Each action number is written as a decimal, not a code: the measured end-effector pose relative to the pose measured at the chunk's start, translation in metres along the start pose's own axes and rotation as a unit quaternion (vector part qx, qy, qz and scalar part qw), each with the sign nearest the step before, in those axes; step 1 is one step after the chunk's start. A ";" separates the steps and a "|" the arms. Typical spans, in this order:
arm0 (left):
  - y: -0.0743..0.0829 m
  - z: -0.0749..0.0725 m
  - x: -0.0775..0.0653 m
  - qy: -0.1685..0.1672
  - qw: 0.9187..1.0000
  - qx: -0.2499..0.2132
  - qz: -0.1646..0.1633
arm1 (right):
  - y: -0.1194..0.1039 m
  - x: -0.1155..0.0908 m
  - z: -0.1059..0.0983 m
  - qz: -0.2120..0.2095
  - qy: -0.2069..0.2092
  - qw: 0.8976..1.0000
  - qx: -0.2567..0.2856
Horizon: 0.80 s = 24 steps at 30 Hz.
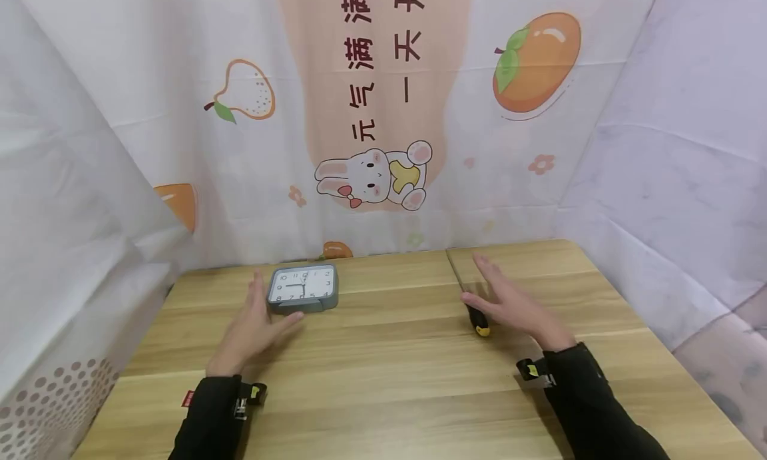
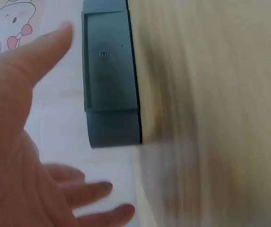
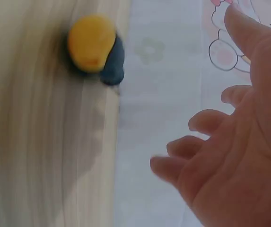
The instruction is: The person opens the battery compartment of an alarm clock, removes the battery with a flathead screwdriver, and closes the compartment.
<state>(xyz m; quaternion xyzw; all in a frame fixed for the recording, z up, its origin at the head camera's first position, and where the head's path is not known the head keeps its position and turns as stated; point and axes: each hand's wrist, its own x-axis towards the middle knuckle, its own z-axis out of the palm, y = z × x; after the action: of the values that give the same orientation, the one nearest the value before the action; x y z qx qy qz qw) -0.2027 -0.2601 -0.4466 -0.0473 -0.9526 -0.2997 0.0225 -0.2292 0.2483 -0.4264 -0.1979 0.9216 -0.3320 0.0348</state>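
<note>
A grey-blue alarm clock [image 1: 303,288] with a white dial sits at the far left part of the wooden table. My left hand [image 1: 250,333] is beside its left front corner, thumb and fingers spread apart and holding nothing. In the left wrist view the clock's underside or front edge [image 2: 111,71] shows just past the thumb. A screwdriver [image 1: 477,319] with a black and yellow handle lies toward the right, its shaft pointing to the back edge. Over its right side hovers my right hand [image 1: 509,303], fingers extended. The right wrist view shows the yellow handle end [image 3: 91,43] apart from the fingers.
The wooden table [image 1: 383,393] ends at a white printed curtain [image 1: 240,180] at the back. White cloth also hangs along the left side [image 1: 72,214] and the right side [image 1: 689,147]. Black sleeves with wrist straps cover both forearms.
</note>
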 end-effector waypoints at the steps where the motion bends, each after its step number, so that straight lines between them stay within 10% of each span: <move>1: 0.001 0.000 0.002 -0.002 1.000 -0.006 -0.010 | -0.003 0.002 0.001 -0.006 -0.002 1.000 0.007; 24: 0.001 0.010 0.030 -0.031 0.994 -0.099 -0.030 | -0.045 0.054 0.054 -0.042 -0.047 0.981 0.181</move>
<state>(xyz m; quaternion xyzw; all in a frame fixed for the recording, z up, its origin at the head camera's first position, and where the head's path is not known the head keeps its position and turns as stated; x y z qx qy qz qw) -0.2325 -0.2513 -0.4521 -0.0303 -0.9196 -0.3912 -0.0210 -0.2531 0.1632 -0.4370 -0.2418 0.8346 -0.4849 0.0994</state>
